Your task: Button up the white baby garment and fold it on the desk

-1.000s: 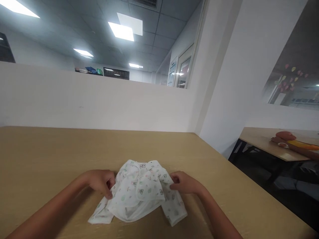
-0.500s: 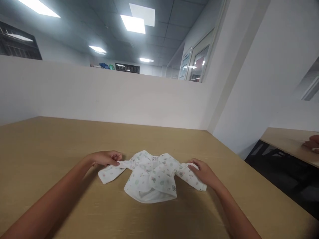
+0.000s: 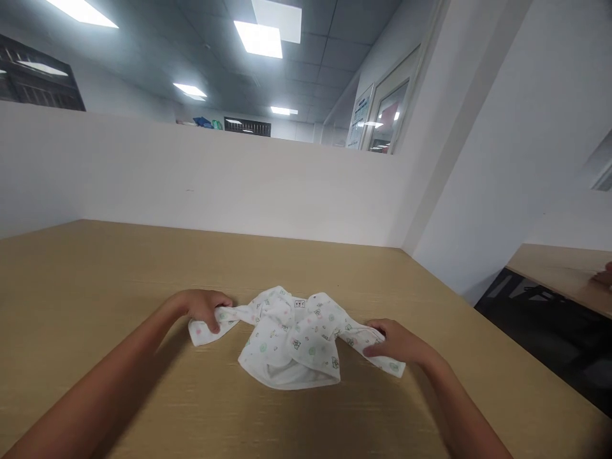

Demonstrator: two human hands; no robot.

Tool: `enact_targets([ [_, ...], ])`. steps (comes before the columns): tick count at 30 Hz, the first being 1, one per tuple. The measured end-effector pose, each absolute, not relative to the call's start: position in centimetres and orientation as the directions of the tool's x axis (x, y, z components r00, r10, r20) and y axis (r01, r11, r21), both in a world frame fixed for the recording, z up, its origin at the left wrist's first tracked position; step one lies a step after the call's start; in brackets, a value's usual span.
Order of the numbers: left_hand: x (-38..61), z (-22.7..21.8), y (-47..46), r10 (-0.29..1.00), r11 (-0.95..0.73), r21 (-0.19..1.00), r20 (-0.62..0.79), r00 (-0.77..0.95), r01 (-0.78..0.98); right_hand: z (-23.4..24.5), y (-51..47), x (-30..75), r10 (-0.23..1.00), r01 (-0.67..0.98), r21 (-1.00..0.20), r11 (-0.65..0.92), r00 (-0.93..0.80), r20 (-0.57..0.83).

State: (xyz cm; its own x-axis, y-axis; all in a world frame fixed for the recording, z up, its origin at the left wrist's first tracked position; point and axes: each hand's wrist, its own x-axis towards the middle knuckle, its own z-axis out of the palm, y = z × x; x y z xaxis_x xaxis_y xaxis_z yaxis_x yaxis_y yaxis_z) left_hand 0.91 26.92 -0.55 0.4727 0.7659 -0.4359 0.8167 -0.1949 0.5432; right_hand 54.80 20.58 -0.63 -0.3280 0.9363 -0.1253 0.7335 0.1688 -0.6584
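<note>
Both hands have dropped lower since half a second ago, pressing the sleeve ends toward the bench; a second ago the sleeves lay tucked in against the body. Left hand [image 3: 203,306] now lies over the end of the left sleeve [image 3: 210,326], fingers curled shut on the cloth. Right hand [image 3: 394,341] rests on the right sleeve [image 3: 382,362], fingers bent down and pinching it flat. Shirt [image 3: 291,338], small, white, printed, sits mid-bench [image 3: 95,287], collar and label away from the person, sleeves drawn out to either side, body bunched with its hem rolled toward the near edge. White partition [image 3: 215,185] behind; a second table [image 3: 554,271] to the right with another person's hand [image 3: 603,276] at the frame edge. Risks, as judged: cloth is thin and limp, so uneven pull from one side would drag the body askew; the bunched middle could set creases if pressed as is; a sleeve could slip from a shallow pinch.
</note>
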Motion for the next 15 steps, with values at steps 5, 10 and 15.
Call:
enact_targets([
  [5, 1.5, 0.0, 27.1, 0.887, -0.344, 0.434, -0.139, 0.44, 0.833, -0.6, 21.0, 54.8, 0.95, 0.735, -0.607, 0.301, -0.283, 0.129],
  [10, 0.7, 0.8, 27.7, 0.938, -0.342, 0.316, 0.181, 0.297, 0.885, -1.2, 22.2, 55.8, 0.868, 0.759, -0.526, 0.383, -0.102, 0.486],
  [15, -1.0, 0.1, 28.7, 0.94, -0.302, 0.258, 0.242, 0.242, 0.918, -2.1, 23.0, 56.9, 0.856, 0.823, -0.449, 0.348, -0.085, 0.51],
])
